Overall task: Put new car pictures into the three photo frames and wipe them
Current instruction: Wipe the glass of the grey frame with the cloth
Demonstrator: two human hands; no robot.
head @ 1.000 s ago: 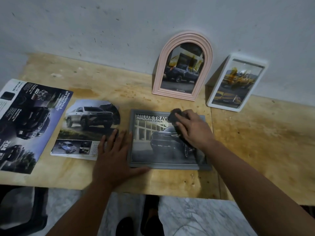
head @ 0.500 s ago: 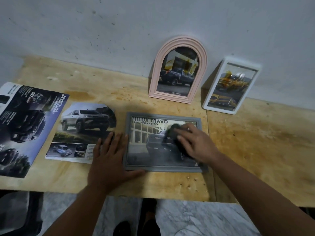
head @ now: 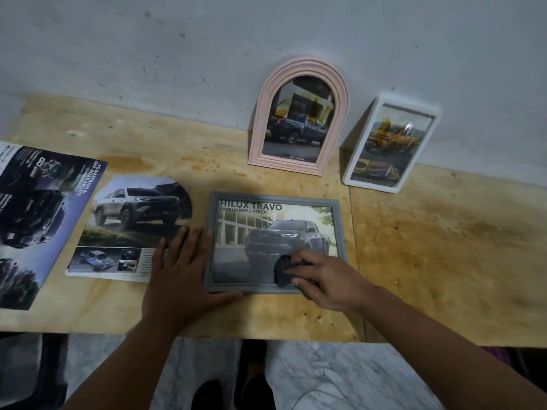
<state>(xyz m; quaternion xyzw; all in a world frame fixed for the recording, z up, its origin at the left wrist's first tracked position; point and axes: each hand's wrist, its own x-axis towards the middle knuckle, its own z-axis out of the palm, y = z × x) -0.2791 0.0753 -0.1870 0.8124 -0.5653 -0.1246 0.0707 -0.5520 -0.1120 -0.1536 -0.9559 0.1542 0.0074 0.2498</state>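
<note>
We have the grey frame (head: 273, 199) lying flat on the wooden table (head: 444, 247), near the front edge, with a dark pickup picture inside headed HILUX TRAVO. Our right hand (head: 328, 281) rests on the lower right part of its glass, fingers curled round a small dark cloth (head: 282, 272) and pressing it against the picture. Our left hand (head: 180, 279) lies flat with the fingers straight and slightly spread, beside the frame's left edge, the thumb running along the bottom rail at the corner; the fingertips overlap the cut brochure page (head: 130, 229) just to the left, which shows a silver pickup. Further left lies a larger brochure sheet (head: 38, 214) with dark printing, reaching the table's left side

At the back, leaning against the grey wall (head: 207, 54), stand the pink arched frame (head: 299, 113) holding a dark pickup picture and, just to its right, the white frame (head: 390, 143) holding a yellow truck picture, tilted. Below the table edge we see a marbled floor (head: 325, 377) and dark shoes (head: 254, 386)
</note>
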